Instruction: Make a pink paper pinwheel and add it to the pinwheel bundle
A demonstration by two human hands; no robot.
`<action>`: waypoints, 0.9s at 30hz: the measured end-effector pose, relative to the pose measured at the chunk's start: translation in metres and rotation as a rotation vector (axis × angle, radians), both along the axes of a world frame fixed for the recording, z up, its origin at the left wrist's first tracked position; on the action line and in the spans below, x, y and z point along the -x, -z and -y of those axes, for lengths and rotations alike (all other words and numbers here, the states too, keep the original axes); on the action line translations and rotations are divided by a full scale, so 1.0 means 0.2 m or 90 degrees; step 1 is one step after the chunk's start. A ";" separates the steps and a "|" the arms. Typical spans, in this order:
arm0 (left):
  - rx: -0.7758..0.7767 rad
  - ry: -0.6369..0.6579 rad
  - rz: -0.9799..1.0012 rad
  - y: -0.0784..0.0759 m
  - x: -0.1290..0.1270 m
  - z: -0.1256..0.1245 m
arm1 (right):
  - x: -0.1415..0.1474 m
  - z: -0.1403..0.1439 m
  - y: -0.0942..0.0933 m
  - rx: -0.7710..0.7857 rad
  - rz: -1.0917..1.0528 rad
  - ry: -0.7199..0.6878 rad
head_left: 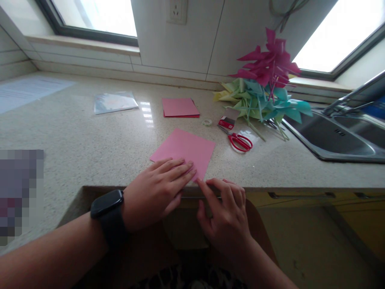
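Pressing a pink sheet [192, 144] at the near edge of the surface [120, 136], the left hand [159, 188] lies flat; the right hand [227, 216], thumb apart, extends a forefinger to its corner. The sheet appears uncut; more paper [179, 107] lies stacked, pinwheels [272, 64] apparently finished.

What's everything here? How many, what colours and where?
Paper sheet: 1, pink, front middle
Paper stack: 1, pink and red, behind sheet
Tape roll: 1, whitish, right of stack
Scissors: 1, red-handled, right of sheet
Box: 1, red and grey, behind scissors
Pinwheels: several, pink, blue, green, yellow, back right
Sink: 1, silver, far right
Tap: 1, silver, at sink
Packet: 1, clear, left of stack
Printed paper: some, white, far left
Counter: 1, speckled white, middle
Socket: 1, white, top middle
Cable: some, grey, upper right
Windows: 2, bright, either side
Drawers: some, yellow, under counter
Watch: 1, black, left wrist
Left hand: 1, bare, on sheet
Right hand: 1, bare, at sheet's near corner
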State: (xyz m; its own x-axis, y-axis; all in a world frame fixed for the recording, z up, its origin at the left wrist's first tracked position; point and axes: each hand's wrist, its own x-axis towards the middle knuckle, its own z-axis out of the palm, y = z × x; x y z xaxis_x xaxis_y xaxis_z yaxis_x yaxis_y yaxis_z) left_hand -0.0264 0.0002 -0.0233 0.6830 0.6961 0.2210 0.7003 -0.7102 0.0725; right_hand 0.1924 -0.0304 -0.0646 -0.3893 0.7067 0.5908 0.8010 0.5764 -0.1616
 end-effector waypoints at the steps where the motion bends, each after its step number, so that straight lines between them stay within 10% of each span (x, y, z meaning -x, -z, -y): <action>1: 0.000 0.001 0.001 0.00 0.00 0.00 | 0.00 0.00 0.00 0.000 0.002 0.002; 27: 0.001 -0.004 -0.007 0.00 0.00 -0.01 | -0.05 0.01 0.01 -0.009 -0.040 -0.064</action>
State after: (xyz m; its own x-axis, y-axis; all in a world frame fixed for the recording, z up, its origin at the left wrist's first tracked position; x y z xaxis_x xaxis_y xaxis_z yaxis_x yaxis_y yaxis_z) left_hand -0.0257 0.0017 -0.0236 0.6814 0.7001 0.2134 0.7050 -0.7062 0.0658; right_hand 0.2025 -0.0318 -0.0673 -0.4201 0.6570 0.6260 0.7273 0.6563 -0.2007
